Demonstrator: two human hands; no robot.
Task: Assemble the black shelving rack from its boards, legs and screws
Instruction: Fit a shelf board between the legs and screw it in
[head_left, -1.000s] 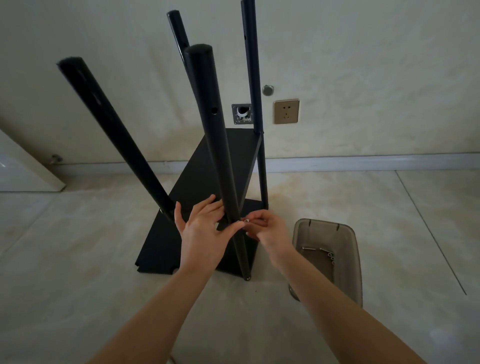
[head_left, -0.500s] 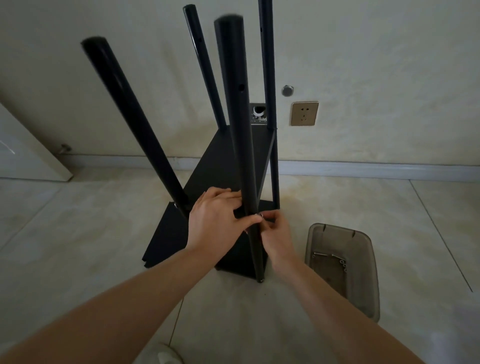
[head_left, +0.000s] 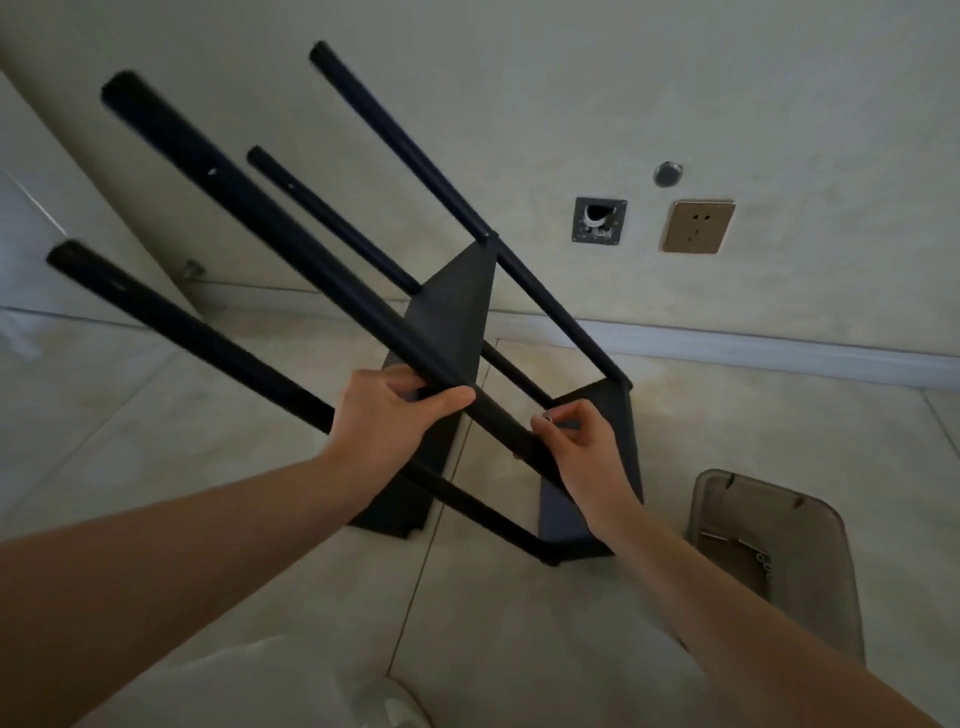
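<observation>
The black rack stands on the tiled floor, tipped hard to the left, its tube legs slanting up and left. Two black boards sit between the legs: an upper one (head_left: 457, 306) and a lower one (head_left: 608, 457) near the floor. My left hand (head_left: 389, 421) is wrapped around the nearest leg (head_left: 270, 228) beside the upper board. Further down the same leg, my right hand (head_left: 576, 447) pinches a small silver screw (head_left: 547, 417) between thumb and fingertips, right against the tube.
A smoky plastic bin (head_left: 810, 525) with several loose screws (head_left: 748, 551) sits on the floor at the right. The wall behind carries a gold socket (head_left: 697, 226) and an open box (head_left: 598, 220). My shoe (head_left: 389, 704) is at the bottom edge.
The rack has gone from upright to leaning steeply left. My left hand now grips the near leg, and my right hand has slid lower along it with the screw.
</observation>
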